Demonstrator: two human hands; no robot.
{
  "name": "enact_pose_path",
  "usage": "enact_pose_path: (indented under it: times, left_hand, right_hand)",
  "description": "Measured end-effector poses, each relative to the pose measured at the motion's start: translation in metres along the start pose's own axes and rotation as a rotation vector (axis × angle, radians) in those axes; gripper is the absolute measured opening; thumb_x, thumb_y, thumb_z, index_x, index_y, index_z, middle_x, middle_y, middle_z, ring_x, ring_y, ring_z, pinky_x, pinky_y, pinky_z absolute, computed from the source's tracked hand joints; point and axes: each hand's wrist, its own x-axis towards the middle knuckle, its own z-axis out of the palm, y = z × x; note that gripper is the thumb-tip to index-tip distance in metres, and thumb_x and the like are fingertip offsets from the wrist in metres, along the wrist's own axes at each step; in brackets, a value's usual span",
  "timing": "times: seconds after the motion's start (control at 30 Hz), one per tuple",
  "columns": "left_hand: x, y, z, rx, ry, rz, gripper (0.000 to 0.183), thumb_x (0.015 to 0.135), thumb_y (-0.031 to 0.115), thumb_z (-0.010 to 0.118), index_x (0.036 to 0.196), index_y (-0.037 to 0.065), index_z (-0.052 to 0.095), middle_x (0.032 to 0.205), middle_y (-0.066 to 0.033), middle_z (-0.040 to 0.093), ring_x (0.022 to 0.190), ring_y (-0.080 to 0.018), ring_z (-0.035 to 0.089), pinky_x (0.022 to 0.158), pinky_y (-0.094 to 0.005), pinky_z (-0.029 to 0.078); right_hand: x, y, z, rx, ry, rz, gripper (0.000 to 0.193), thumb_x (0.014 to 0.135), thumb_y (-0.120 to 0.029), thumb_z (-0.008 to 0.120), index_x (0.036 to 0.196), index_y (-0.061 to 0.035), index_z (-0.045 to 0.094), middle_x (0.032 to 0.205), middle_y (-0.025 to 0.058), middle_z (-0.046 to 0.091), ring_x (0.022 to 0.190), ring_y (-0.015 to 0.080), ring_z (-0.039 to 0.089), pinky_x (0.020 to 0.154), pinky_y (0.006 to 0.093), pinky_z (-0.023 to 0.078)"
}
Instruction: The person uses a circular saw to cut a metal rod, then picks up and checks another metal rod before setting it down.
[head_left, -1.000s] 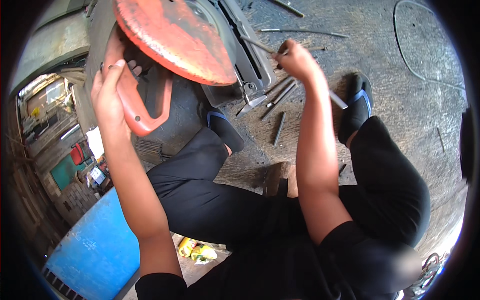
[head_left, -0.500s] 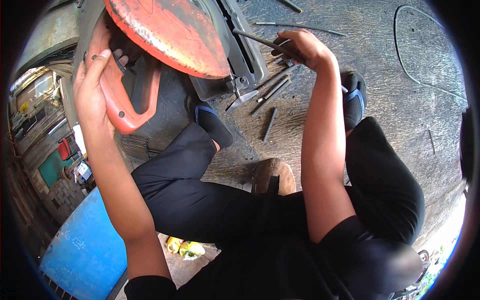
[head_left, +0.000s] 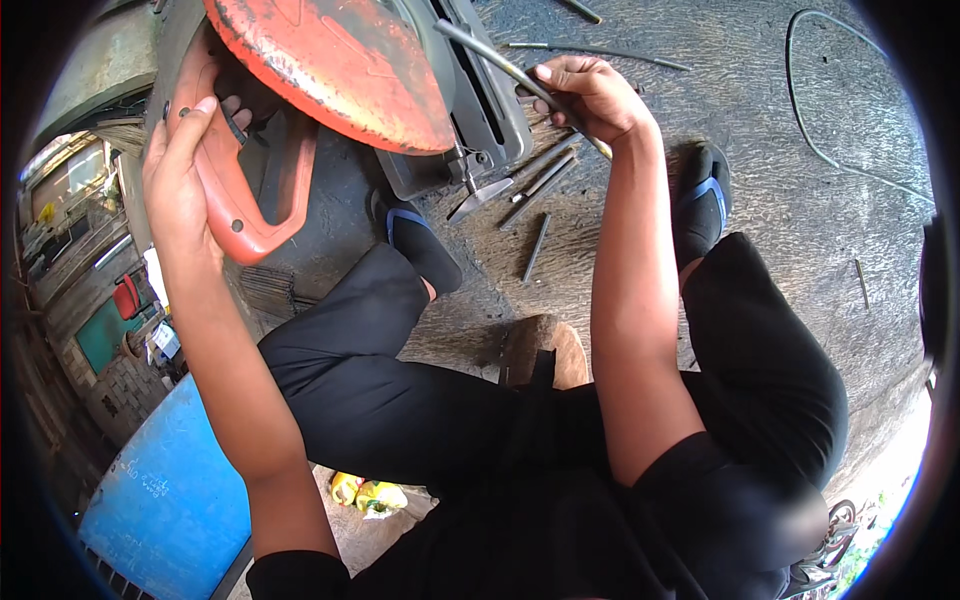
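Worn, dark-stained flooring (head_left: 840, 260) is being shared by loose metal offcuts (head_left: 537, 248) and a looped cable (head_left: 792, 100). At its edge, the orange D-shaped handle (head_left: 225, 185) of a cut-off saw is being gripped by the left hand (head_left: 182, 175), its fingers curled around it; whether a trigger is being pressed cannot be told. By the right hand (head_left: 600, 95) a slim metal rod (head_left: 500, 65) is being pinched — thumb and fingers closed on it — with its far end slanting over the saw's slotted base (head_left: 508, 125); contact there cannot be made out. A kick or twist is probably being risked if the rod is pushed against a spinning wheel while only finger-held; a stumble could be caused by offcuts rolling near the sandalled left foot (head_left: 428, 255). Compared with half a second ago, the rod is being held at a steeper slant, its far end farther up, while the handle is being kept in the same grip.
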Motion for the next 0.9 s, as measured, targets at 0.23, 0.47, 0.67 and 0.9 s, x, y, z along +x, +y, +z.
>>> enact_pose_path:
  times: [0.23,0.47,0.67,0.9]
  left_hand:
    - [0.0,0.001,-0.001,0.018,0.003,-0.016,0.041,0.086,0.013,0.062,0.122,-0.004,0.051,0.107,-0.0149,0.06,0.093,-0.0212,0.06,0.082,-0.0321,0.047]
    - [-0.001,0.001,-0.001,0.019,0.02,-0.027,0.041,0.085,0.013,0.063,0.121,-0.004,0.052,0.103,-0.0149,0.062,0.089,-0.0211,0.061,0.08,-0.0321,0.047]
    - [0.002,0.003,-0.006,0.127,0.036,-0.08,0.041,0.085,0.013,0.065,0.12,-0.003,0.052,0.097,-0.0132,0.063,0.084,-0.0194,0.062,0.075,-0.031,0.049]
    - [0.0,0.003,-0.006,0.147,0.029,-0.087,0.042,0.085,0.013,0.065,0.121,-0.002,0.052,0.097,-0.0122,0.062,0.083,-0.0192,0.061,0.074,-0.0311,0.049]
  right_hand:
    - [0.002,0.006,0.0,0.082,0.057,-0.051,0.011,0.08,-0.011,0.073,0.082,-0.0026,0.066,0.075,0.0067,0.067,0.06,0.0123,0.063,0.046,0.0252,0.046]
    - [-0.002,-0.008,0.008,-0.324,0.173,-0.061,0.017,0.075,-0.019,0.077,0.08,-0.005,0.069,0.071,0.0029,0.067,0.059,0.0084,0.058,0.048,0.0239,0.042]
    - [-0.003,-0.03,0.009,-0.875,0.251,-0.114,0.026,0.069,-0.027,0.078,0.082,-0.0054,0.072,0.071,0.0044,0.068,0.059,0.0103,0.057,0.057,0.0277,0.046]
    - [0.017,-0.049,0.016,-1.092,0.143,-0.028,0.024,0.072,-0.024,0.069,0.083,-0.0034,0.072,0.071,0.009,0.068,0.062,0.0185,0.062,0.055,0.0324,0.047]
